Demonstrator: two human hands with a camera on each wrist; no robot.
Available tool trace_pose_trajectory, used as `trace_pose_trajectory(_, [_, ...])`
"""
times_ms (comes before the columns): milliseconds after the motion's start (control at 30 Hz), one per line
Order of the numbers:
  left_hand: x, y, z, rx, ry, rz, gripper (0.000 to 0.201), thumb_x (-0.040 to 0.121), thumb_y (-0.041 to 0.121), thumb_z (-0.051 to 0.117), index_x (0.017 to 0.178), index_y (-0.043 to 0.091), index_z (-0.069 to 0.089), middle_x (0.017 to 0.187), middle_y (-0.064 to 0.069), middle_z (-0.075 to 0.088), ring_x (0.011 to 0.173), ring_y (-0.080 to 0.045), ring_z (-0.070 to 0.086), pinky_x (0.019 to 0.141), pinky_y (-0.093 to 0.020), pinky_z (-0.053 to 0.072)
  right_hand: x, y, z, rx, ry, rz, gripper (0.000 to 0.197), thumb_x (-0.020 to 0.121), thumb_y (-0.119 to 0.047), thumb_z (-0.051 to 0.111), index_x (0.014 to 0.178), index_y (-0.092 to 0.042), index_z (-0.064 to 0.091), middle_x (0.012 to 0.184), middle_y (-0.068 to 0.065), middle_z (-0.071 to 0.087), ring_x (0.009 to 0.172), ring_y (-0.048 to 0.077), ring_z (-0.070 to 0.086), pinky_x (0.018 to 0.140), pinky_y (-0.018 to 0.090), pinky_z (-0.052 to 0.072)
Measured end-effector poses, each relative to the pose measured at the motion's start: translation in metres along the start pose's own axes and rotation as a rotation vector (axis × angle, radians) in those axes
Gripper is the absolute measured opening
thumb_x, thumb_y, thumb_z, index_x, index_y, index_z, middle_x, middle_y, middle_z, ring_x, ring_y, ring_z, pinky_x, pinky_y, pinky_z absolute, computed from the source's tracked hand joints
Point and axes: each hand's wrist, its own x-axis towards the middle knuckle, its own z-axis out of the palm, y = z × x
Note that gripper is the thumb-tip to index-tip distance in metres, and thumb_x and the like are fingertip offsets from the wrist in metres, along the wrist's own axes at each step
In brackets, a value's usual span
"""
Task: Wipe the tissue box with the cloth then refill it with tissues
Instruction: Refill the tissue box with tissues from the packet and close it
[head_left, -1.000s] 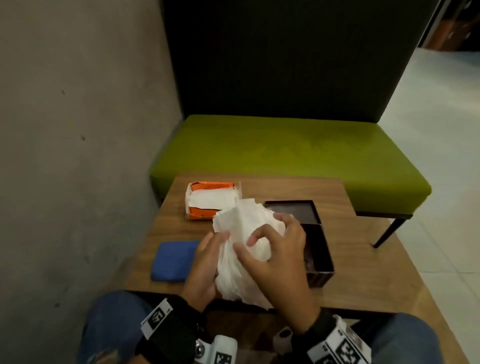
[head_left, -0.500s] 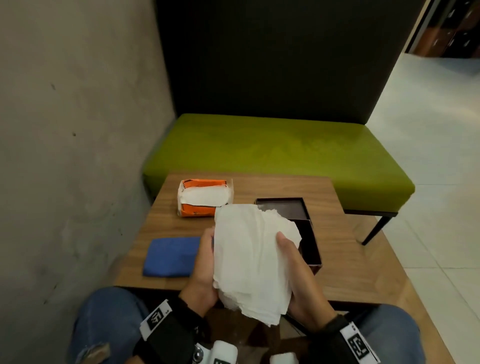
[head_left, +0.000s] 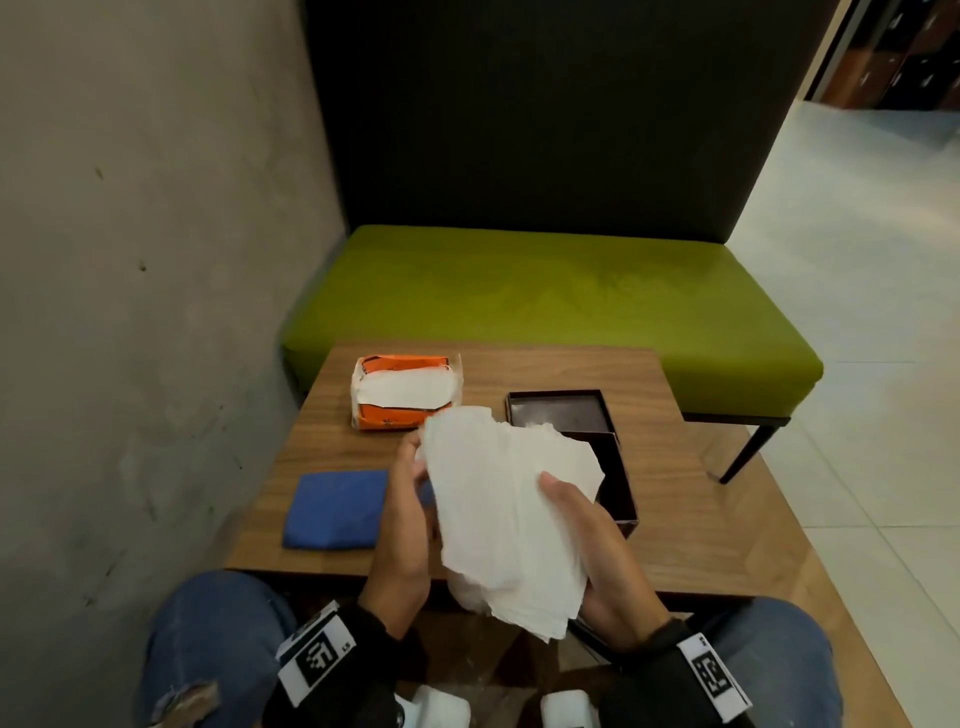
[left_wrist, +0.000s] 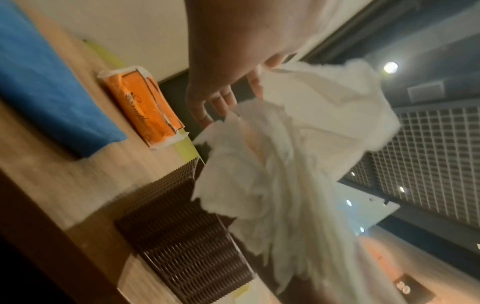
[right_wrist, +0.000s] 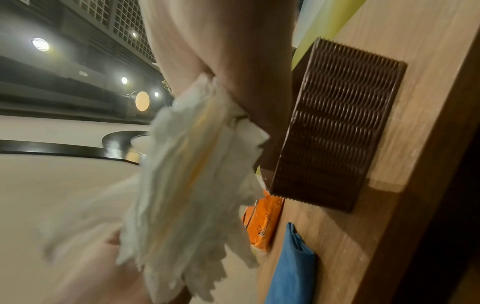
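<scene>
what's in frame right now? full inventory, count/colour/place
tissue stack: 1, white, held between both hands above the table's near edge
tissue box: 1, dark brown, open, table right
box lid: 1, dark brown, just behind the box
tissue pack: 1, orange and white, opened, table far left
cloth: 1, blue, folded, table near left
table: 1, wood
bench: 1, green
left hand: holds stack's left edge
right hand: grips stack's right side

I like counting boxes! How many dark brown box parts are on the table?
2. One open part lies farther back; the other sits nearer, partly hidden behind the tissues.
</scene>
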Motion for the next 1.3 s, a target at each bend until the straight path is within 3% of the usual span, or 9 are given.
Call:
trace_pose_trajectory(100, [-0.003,0.007,-0.002,-0.137,0.019,-0.091,0.040,0.097,0.035,0.032,0.075,0.019,0.060,0.060,0.005,0.067,0.057,-0.008,0.063,0.052,-0.020,0.047,0.000,0.001,-0.001,-0.006,-0.026,-0.021,0.047,0.085,-0.019,0.066,0.129,-0.011,0.055,0.118,0.014,0.070,0.109,0.033,0.068,0.093,0.048,0.053])
trace_pose_trajectory(233, [-0.002,0.011,-0.005,-0.128,0.047,-0.175,0.035,0.093,0.044,0.039,0.082,0.021,0.064,0.075,0.001,0.069,0.070,-0.013,0.063,0.060,-0.031,0.046,0.002,0.004,0.000,-0.010,-0.029,-0.027,0.048,0.081,-0.013,0.069,0.127,-0.010,0.055,0.115,0.015,0.071,0.105,0.033,0.069,0.092,0.049,0.055])
trace_pose_trajectory(467, [0.001,0.010,-0.007,0.081,0.151,-0.214,0.022,0.092,0.004,0.044,0.109,0.002,0.056,0.110,-0.019,0.059,0.095,-0.027,0.057,0.087,-0.045,0.047,0.005,0.011,-0.007,-0.046,0.038,-0.006,0.056,0.078,-0.021,0.074,0.130,-0.014,0.053,0.117,0.013,0.071,0.107,0.033,0.068,0.095,0.052,0.053])
trace_pose_trajectory(567, [-0.003,0.018,-0.009,0.036,0.176,-0.161,0.024,0.095,0.017,0.035,0.085,0.012,0.056,0.081,-0.005,0.061,0.072,-0.017,0.054,0.062,-0.030,0.042,0.003,0.010,-0.006,-0.055,0.046,-0.011,0.045,0.086,-0.018,0.068,0.128,-0.014,0.053,0.115,0.012,0.071,0.105,0.032,0.069,0.092,0.050,0.054])
trace_pose_trajectory(700, [-0.009,0.026,-0.005,0.083,0.118,-0.151,0.032,0.094,0.044,0.039,0.089,0.024,0.064,0.088,-0.002,0.067,0.083,-0.021,0.061,0.068,-0.033,0.046,0.002,0.010,-0.003,-0.094,0.052,-0.035,0.040,0.086,-0.018,0.068,0.124,-0.016,0.055,0.113,0.010,0.072,0.102,0.029,0.070,0.087,0.045,0.057])
trace_pose_trajectory(867, [-0.018,0.019,0.005,0.493,-0.175,-0.022,0.041,0.068,0.053,0.061,0.105,0.037,0.054,0.101,0.020,0.059,0.086,0.002,0.060,0.067,-0.016,0.049,0.001,0.012,0.002,-0.179,0.046,-0.123,0.040,0.077,-0.011,0.077,0.113,-0.018,0.060,0.106,0.006,0.074,0.095,0.023,0.073,0.085,0.044,0.059])
trace_pose_trajectory(1000, [-0.014,0.013,0.006,0.653,-0.128,0.064,0.065,0.062,0.049,0.075,0.116,0.039,0.039,0.105,0.018,0.050,0.097,0.000,0.051,0.077,-0.023,0.048,0.000,0.014,0.003,-0.188,0.028,-0.141,0.052,0.065,-0.018,0.080,0.112,-0.021,0.059,0.106,0.007,0.073,0.094,0.024,0.073,0.079,0.042,0.060])
trace_pose_trajectory(1200, [-0.006,0.015,0.006,0.762,-0.106,0.132,0.081,0.038,0.064,0.075,0.100,0.061,0.023,0.124,0.002,0.046,0.111,-0.019,0.050,0.090,-0.045,0.048,-0.001,0.016,0.004,-0.136,0.016,-0.122,0.044,0.072,-0.014,0.077,0.111,-0.021,0.059,0.105,0.008,0.073,0.094,0.025,0.072,0.080,0.041,0.060])
trace_pose_trajectory(1300, [-0.006,0.023,0.007,0.806,-0.171,0.120,0.090,0.035,0.065,0.079,0.097,0.065,0.014,0.130,0.002,0.040,0.117,-0.020,0.045,0.095,-0.042,0.046,0.000,0.017,0.006,-0.107,0.038,-0.073,0.045,0.075,-0.022,0.075,0.116,-0.017,0.060,0.107,0.011,0.074,0.098,0.028,0.072,0.086,0.044,0.058])
